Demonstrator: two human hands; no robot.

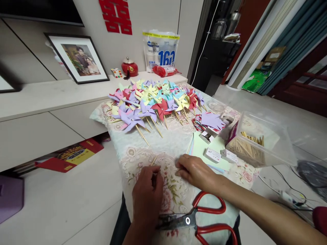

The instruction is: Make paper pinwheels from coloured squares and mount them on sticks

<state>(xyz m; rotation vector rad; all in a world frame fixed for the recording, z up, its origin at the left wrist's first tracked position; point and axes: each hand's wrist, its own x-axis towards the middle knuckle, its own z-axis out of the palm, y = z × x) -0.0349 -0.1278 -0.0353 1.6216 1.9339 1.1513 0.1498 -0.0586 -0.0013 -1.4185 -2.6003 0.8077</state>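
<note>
My left hand (148, 189) is closed low over the near part of the flowered tablecloth (170, 194). From it juts the tip of a thin wooden stick (153, 160); the rest is hidden by the fingers. My right hand (195, 171) rests to its right, fingers curled in, and whatever it may hold is hidden. Red-handled scissors (187, 220) lie just below both hands, blades pointing left. Beyond my hands are many paper pinwheels (131, 119) on wooden sticks, heaped in purple, yellow, red, blue and pink.
To the right are coloured paper sheets (196, 143), small white boxes (212, 155), an opened small box (208, 135), cut paper pieces (212, 120) and a clear plastic bin (272, 149) with wooden sticks. A white cabinet (30, 98) stands behind, bearing a framed photo (60, 44).
</note>
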